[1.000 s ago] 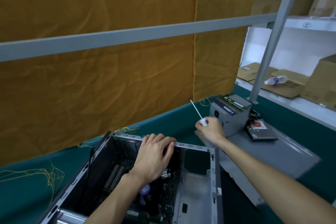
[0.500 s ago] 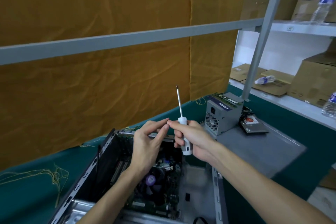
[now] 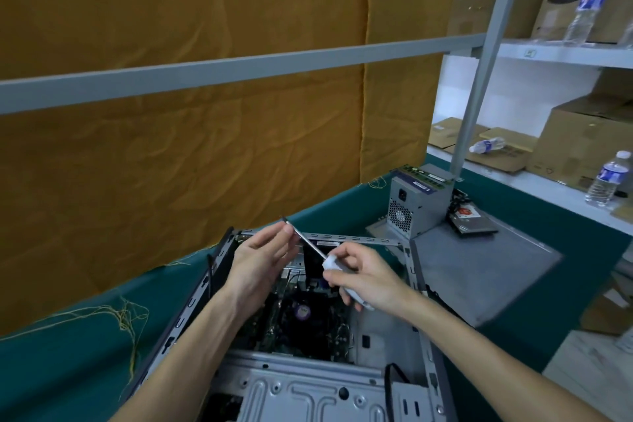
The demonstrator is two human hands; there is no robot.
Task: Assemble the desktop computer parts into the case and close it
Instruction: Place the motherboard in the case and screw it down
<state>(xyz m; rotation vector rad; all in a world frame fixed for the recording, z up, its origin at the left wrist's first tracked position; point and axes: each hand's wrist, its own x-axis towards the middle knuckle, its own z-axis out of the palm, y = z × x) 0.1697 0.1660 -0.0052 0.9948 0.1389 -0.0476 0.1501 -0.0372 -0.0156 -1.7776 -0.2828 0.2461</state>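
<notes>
An open grey computer case (image 3: 416, 291) lies on the green table, with the motherboard (image 3: 301, 315) and its fan visible inside. Above the case, my right hand (image 3: 366, 279) grips the white handle of a screwdriver (image 3: 310, 245), whose metal shaft slants up to the left. My left hand (image 3: 260, 262) touches the shaft near its tip with its fingertips. A grey power supply (image 3: 416, 204) stands on the flat grey side panel (image 3: 476, 267) to the right of the case. A hard drive (image 3: 471, 221) lies behind it on the panel.
An orange cloth hangs behind the table, crossed by a grey metal rail (image 3: 239, 67). A grey post (image 3: 478, 79) rises by the power supply. Shelves at right hold cardboard boxes (image 3: 582, 144) and water bottles (image 3: 608, 180). Yellow threads (image 3: 126, 315) lie on the green table cover.
The screwdriver was tipped from upright to slanting left, and my left hand's fingers moved up to its tip. The view dropped closer over the case.
</notes>
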